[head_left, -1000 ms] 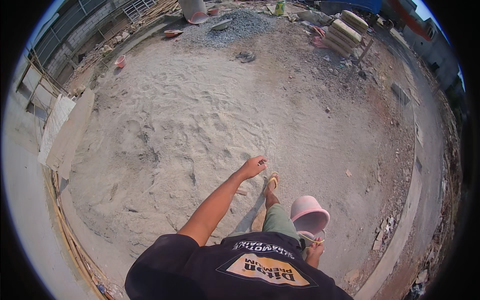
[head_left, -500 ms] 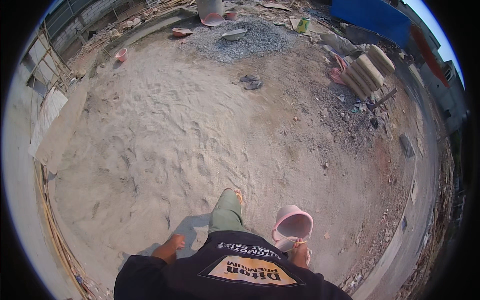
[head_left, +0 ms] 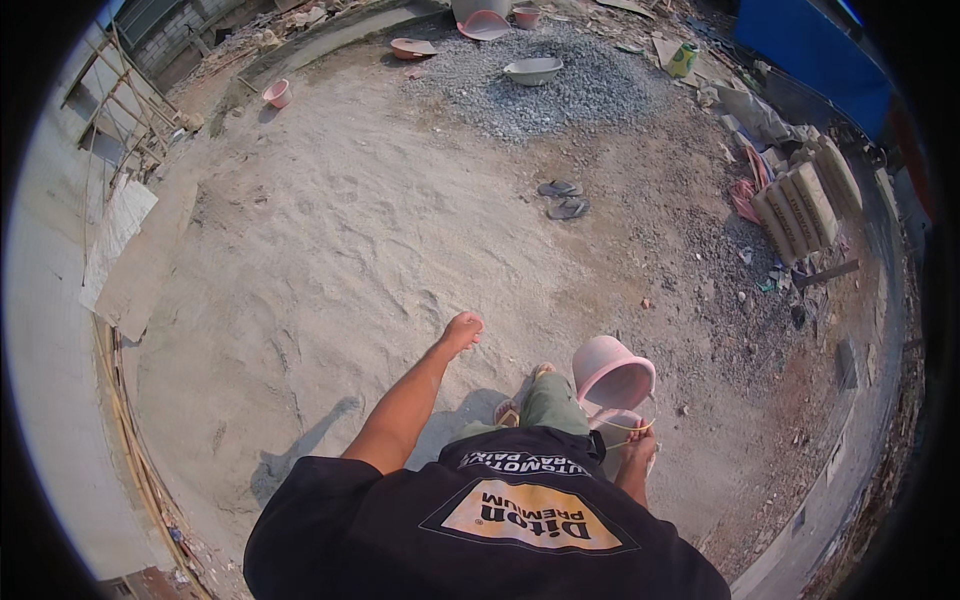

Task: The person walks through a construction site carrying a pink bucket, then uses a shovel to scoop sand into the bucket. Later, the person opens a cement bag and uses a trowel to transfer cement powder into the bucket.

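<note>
My right hand is closed round the thin yellowish handles of pink buckets at my right side. One pink bucket hangs tilted, its open mouth toward me, and looks hollow inside. Just below its rim, a second, paler bucket is partly hidden by my hand and shirt. My left hand is stretched out in front over the sandy ground, its fingers curled in with nothing visible in them. Below it, my sandalled feet are on the sand.
A pair of dark sandals lies ahead. Behind it rises a grey gravel heap with a pale basin on it. Stacked sacks stand at the right. A small pink bucket sits far left; bamboo poles lie along the left wall.
My left arm has swung forward from beside my body. The buckets in my right hand have swung forward a little, and the gravel heap and sandals appear farther right in view.
</note>
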The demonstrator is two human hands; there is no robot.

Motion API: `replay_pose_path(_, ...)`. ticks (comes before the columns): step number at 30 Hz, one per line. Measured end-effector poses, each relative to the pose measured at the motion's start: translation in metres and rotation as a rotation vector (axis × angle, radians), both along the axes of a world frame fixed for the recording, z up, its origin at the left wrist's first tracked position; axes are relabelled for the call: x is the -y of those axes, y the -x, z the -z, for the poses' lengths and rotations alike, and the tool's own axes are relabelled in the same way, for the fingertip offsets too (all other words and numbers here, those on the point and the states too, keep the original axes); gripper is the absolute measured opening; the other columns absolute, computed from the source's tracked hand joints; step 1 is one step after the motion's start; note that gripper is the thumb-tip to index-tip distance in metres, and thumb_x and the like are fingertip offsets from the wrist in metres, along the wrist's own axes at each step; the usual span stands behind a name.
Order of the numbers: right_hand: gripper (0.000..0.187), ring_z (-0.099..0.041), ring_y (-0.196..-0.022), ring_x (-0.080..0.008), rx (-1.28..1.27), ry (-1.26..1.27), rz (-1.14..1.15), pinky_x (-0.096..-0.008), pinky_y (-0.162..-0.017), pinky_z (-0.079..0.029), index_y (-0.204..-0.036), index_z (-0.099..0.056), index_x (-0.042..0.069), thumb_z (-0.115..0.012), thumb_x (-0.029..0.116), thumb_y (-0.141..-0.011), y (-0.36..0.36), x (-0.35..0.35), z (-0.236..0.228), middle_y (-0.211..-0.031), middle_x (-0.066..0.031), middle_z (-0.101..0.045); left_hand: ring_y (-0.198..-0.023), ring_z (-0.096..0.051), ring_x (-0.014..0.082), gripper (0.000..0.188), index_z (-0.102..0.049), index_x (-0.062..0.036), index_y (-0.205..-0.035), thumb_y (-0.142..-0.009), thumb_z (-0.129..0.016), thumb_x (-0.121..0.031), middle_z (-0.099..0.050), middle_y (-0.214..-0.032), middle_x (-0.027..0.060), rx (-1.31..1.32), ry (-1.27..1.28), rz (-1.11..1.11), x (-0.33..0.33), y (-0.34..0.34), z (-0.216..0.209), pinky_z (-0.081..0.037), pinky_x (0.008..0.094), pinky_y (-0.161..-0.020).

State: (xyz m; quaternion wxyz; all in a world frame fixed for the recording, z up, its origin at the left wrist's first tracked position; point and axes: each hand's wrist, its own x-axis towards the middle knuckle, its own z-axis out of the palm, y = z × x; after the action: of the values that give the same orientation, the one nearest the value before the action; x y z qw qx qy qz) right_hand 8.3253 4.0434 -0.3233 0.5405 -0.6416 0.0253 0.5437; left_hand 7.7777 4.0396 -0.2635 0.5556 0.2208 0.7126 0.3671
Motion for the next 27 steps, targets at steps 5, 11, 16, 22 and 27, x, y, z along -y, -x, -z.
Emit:
replay_pose_path(5,0.03,-0.062,-0.083,-0.0092,-0.074,0.043,-0.058,-0.0225,-0.06,-0.043,-0.109,-0.062,0.009,-0.042,0.028,-0.097,0.125,-0.167,0.007,-0.096,0.0026,-0.066,-0.069,-0.06,0.0149,0.04,-0.057,-0.0046,-0.116,-0.084,-0.062,-0.027,-0.063,-0.084,0.0061,-0.168,-0.262,0.158,-0.16,0.09,-0.006,-0.048,0.0312,-0.061)
replay_pose_path(11,0.031,-0.063,-0.083,-0.0108,0.0,0.23,-0.177,-0.0251,-0.054,-0.043,-0.107,-0.061,0.008,-0.036,0.023,-0.096,0.279,-0.374,0.02,-0.096,0.0005,-0.065,-0.077,-0.063,0.0268,0.044,-0.048,-0.0099,-0.123,-0.085,-0.057,-0.03,-0.061,-0.103,0.0117,0.084,0.357,-0.461,-0.146,0.235,0.066,-0.05,0.0441,-0.066)
replay_pose_path(16,0.028,-0.062,-0.095,-0.0114,-0.064,0.136,-0.283,-0.0245,-0.062,-0.042,-0.111,-0.059,0.01,-0.038,0.019,-0.095,0.392,-0.541,0.022,-0.107,0.0029,-0.063,-0.075,-0.062,0.0303,0.056,-0.039,-0.0126,-0.133,-0.083,-0.058,-0.027,-0.06,-0.095,0.0126,0.1,0.573,-0.614,-0.075,0.302,0.082,-0.049,0.0472,-0.063)
replay_pose_path(22,0.037,-0.061,-0.095,-0.0085,0.025,0.187,-0.356,-0.0239,-0.064,-0.041,-0.12,-0.055,0.011,-0.029,0.02,-0.096,0.516,-0.681,0.026,-0.113,0.0041,-0.062,-0.083,-0.063,0.0382,0.046,-0.046,-0.0087,-0.127,-0.087,-0.054,-0.029,-0.058,-0.112,0.0187,0.361,0.7,-0.752,-0.088,0.352,0.097,-0.051,0.0504,-0.067)
replay_pose_path(27,0.038,-0.062,-0.089,-0.007,0.067,0.108,-0.259,-0.0233,-0.059,-0.041,-0.115,-0.058,0.011,-0.027,0.021,-0.097,0.607,-0.783,0.036,-0.109,0.0052,-0.064,-0.087,-0.062,0.0392,0.046,-0.047,-0.0064,-0.127,-0.088,-0.054,-0.03,-0.057,-0.117,0.0191,0.396,0.656,-0.696,-0.261,0.477,0.111,-0.05,0.0536,-0.076)
